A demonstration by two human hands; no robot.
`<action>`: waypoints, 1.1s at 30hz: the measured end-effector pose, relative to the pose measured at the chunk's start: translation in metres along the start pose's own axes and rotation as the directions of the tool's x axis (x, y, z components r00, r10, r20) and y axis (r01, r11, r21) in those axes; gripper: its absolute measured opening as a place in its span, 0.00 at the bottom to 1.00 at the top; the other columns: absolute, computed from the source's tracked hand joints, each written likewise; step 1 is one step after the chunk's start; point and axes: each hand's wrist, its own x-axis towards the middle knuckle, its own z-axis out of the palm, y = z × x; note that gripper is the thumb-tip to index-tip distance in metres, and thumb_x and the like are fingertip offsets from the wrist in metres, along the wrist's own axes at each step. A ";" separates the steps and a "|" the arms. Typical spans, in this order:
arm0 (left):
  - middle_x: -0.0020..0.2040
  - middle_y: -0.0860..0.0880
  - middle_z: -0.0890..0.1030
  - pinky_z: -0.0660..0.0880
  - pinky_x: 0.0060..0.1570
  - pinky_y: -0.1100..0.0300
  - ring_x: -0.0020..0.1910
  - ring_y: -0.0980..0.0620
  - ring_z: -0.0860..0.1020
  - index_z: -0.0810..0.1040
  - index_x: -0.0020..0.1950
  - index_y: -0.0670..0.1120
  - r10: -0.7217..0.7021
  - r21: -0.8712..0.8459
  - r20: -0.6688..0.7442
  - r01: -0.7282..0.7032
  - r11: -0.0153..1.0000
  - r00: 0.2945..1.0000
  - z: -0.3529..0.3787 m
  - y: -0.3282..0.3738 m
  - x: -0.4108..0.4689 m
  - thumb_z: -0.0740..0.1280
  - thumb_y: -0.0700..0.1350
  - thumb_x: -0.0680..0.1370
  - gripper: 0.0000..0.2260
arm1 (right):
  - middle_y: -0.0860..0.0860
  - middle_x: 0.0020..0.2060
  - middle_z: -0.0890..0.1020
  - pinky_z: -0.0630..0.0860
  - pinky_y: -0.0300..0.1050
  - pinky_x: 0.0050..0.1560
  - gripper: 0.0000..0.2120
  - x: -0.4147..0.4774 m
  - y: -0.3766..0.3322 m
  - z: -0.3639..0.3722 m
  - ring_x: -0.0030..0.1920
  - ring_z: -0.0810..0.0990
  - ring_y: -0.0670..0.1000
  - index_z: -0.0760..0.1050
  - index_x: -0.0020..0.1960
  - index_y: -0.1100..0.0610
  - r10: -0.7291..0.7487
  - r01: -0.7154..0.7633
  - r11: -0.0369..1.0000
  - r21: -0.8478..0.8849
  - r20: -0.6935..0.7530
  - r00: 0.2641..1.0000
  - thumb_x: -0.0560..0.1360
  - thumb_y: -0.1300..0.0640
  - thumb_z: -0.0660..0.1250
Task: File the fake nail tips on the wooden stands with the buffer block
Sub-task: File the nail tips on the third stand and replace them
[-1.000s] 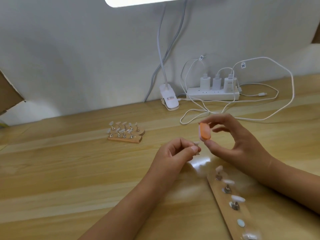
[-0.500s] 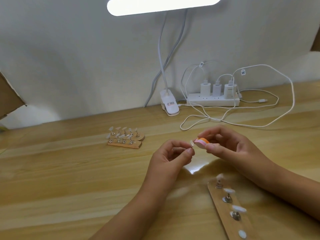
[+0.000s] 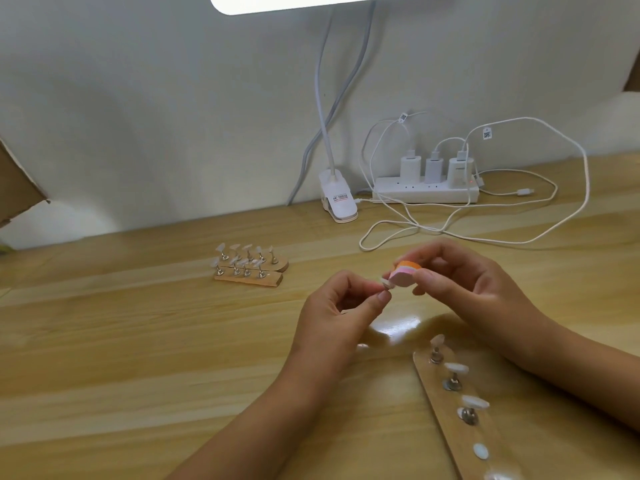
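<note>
While our left hand [image 3: 341, 306] pinches a tiny whitish nail tip [image 3: 385, 283] above the tabletop [image 3: 138, 341], our right hand [image 3: 460, 282] has its fingers clamped on the buffer block [image 3: 403, 273], right against it: chunky pad, pink face, orange layer. Flat wooden stand [image 3: 450, 420] nearby carries glossy oval tips [image 3: 456, 368] on metal pegs [image 3: 452, 384].

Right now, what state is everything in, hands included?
Left hand: pinches the nail tip.
Right hand: grips the buffer block.
Nail tip: off the stands, against the buffer block.
Buffer block: raised above the desk.
Near wooden stand: flat on the desk, tips mounted.
Far wooden stands: side by side, tips mounted.
Lamp: lit.
Power strip: three chargers plugged in.
</note>
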 end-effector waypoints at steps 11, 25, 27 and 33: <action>0.38 0.56 0.81 0.75 0.42 0.66 0.41 0.59 0.78 0.82 0.40 0.54 0.012 0.122 0.008 -0.013 0.992 1.000 -0.001 -0.006 0.003 0.73 0.42 0.75 0.08 | 0.54 0.52 0.85 0.77 0.38 0.56 0.13 0.001 0.006 0.000 0.57 0.82 0.51 0.78 0.61 0.54 -0.042 0.043 0.999 -0.018 0.033 0.999 0.78 0.55 0.63; 0.39 0.54 0.83 0.75 0.47 0.63 0.41 0.59 0.79 0.82 0.41 0.50 0.009 0.109 -0.006 -0.008 0.994 1.000 -0.001 -0.007 0.003 0.73 0.41 0.75 0.05 | 0.49 0.51 0.85 0.77 0.35 0.55 0.13 0.000 0.009 0.003 0.54 0.83 0.47 0.78 0.60 0.53 -0.063 0.064 0.994 -0.089 0.017 0.998 0.77 0.54 0.62; 0.39 0.55 0.83 0.75 0.47 0.63 0.41 0.59 0.79 0.82 0.40 0.51 0.007 0.102 -0.008 -0.006 0.995 1.000 -0.001 -0.007 0.003 0.73 0.41 0.75 0.06 | 0.49 0.51 0.85 0.77 0.35 0.55 0.14 0.000 0.010 0.003 0.54 0.84 0.47 0.78 0.61 0.53 -0.083 0.083 0.992 -0.100 -0.001 0.997 0.77 0.54 0.62; 0.38 0.55 0.83 0.76 0.48 0.61 0.41 0.58 0.79 0.82 0.40 0.50 -0.007 0.098 -0.017 0.009 0.995 1.000 -0.001 -0.006 0.003 0.73 0.41 0.75 0.05 | 0.49 0.52 0.85 0.77 0.37 0.57 0.13 0.000 0.012 0.002 0.55 0.83 0.47 0.78 0.61 0.53 -0.110 0.110 0.986 -0.124 0.007 0.994 0.78 0.54 0.63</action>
